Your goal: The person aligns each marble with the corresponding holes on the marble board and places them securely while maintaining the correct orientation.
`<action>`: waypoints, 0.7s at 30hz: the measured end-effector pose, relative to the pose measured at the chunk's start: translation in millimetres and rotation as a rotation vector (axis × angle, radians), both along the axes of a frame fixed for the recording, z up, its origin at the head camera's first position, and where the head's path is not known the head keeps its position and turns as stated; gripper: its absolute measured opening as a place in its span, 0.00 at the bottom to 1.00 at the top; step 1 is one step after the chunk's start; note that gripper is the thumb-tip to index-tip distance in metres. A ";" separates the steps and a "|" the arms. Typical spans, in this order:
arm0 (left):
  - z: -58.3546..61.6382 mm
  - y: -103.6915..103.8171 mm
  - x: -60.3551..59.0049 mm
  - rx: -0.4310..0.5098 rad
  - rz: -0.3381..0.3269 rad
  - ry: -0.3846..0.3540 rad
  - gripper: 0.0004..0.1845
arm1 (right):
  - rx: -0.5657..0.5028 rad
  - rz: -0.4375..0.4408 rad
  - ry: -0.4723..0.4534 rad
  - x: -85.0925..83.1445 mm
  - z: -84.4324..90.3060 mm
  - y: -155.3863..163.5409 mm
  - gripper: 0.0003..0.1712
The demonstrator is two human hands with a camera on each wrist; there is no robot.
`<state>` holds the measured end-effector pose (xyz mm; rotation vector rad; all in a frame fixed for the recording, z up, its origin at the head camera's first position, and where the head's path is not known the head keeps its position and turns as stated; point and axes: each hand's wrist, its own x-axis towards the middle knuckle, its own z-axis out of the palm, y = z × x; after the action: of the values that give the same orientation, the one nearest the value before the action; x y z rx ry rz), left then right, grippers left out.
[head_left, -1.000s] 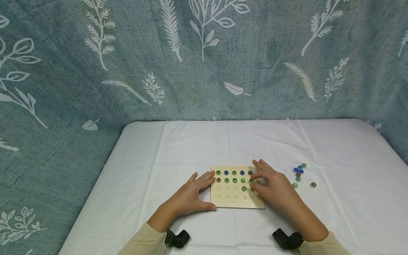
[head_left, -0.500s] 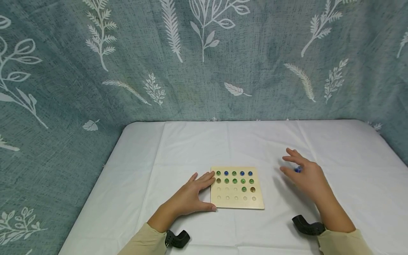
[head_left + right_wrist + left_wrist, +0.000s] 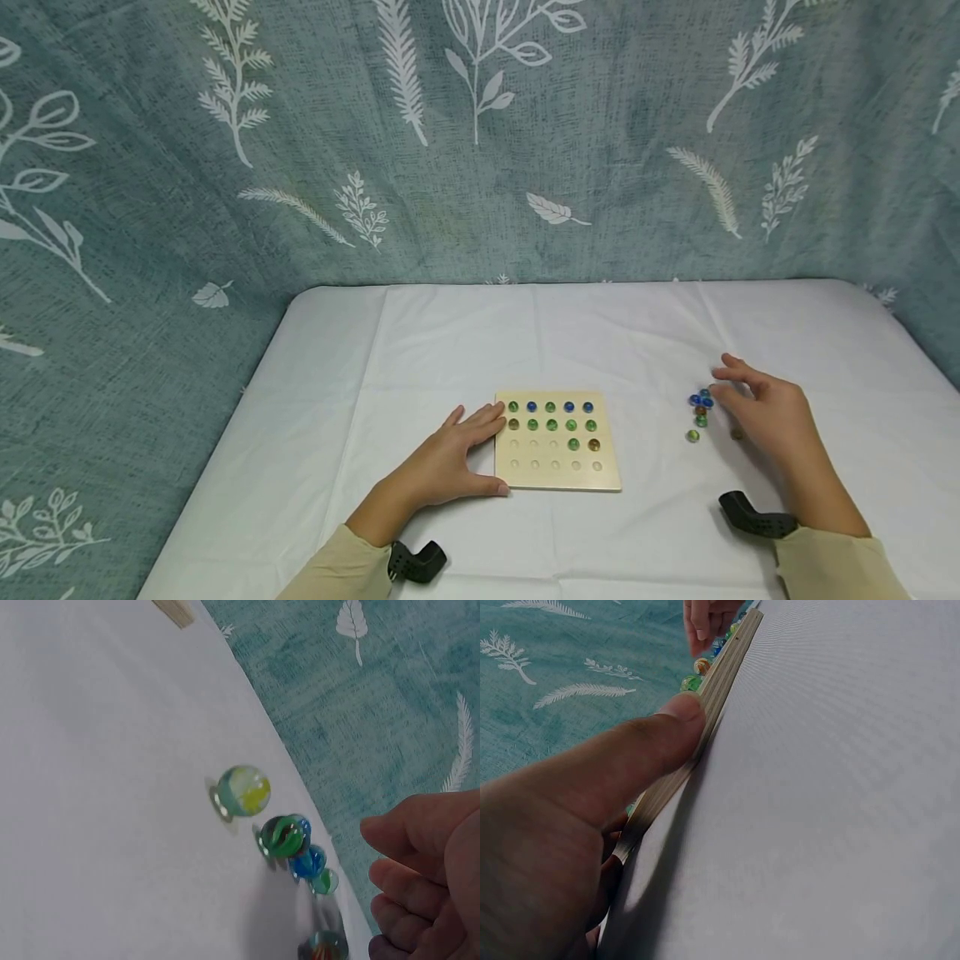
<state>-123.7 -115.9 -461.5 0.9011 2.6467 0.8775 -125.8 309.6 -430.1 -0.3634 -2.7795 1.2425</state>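
Marbles (image 3: 700,408) sitting in a loose clump on the desk (image 3: 600,333), right hand (image 3: 765,412) now hovering just beside them with fingers loosely curled, holding nothing. Swung over from the wooden board (image 3: 557,440) a second ago, so apparently going for another one. Left hand (image 3: 450,458) lying flat, thumb pressing the board's near-left edge. Two rows filled, third row only partly.

Board (image 3: 558,467): flat pale wood square w/ dimple grid, left hand (image 3: 448,463) pressed on its left edge; marbles fill the far 2 rows, 2 more in the 3rd. Loose marbles (image 3: 701,410): blue, green, brown cluster on bench just left of right hand (image 3: 765,412) fingertips.
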 end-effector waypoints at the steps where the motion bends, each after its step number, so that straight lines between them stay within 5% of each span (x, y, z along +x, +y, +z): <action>1: 0.1 0.1 0.1 -0.001 0.000 0.001 0.52 | -0.003 -0.007 -0.007 -0.7 -2.0 0.9 0.26; 9: 1.4 0.3 -0.3 -0.003 -0.003 0.005 0.52 | 0.015 0.021 -0.096 -2.7 -11.7 8.0 0.22; 21: 0.9 -0.3 0.1 0.021 -0.010 0.012 0.51 | 0.057 0.090 -0.073 -0.5 -15.9 9.0 0.21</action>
<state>-123.6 -116.2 -460.6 0.9270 2.6452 0.9025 -126.3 318.5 -446.0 -0.2882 -2.9161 1.1885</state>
